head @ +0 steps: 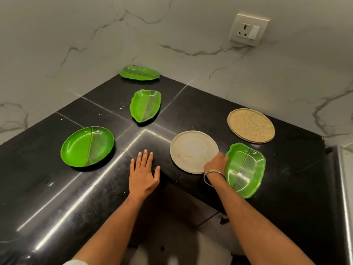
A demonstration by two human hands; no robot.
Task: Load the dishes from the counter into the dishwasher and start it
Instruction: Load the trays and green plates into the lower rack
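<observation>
Several dishes lie on the black L-shaped counter [200,113]. My right hand [216,163] grips the left rim of a green leaf-shaped plate [246,169] near the counter's front edge. Its knuckles overlap the edge of a round white plate [191,150] just to the left. My left hand [144,173] rests flat on the counter at its inner corner, fingers straight and spread. A green oval plate [87,146] sits at the left. Another green leaf plate [146,105] lies in the middle. A third green leaf plate [140,73] sits in the far corner. A round speckled tan plate [251,125] is at the right.
Marble walls close in the counter at the back and right. A wall socket [248,29] sits high on the right wall. A steel edge [343,188] runs along the counter's right end. Dark cabinet fronts [191,205] show below the counter.
</observation>
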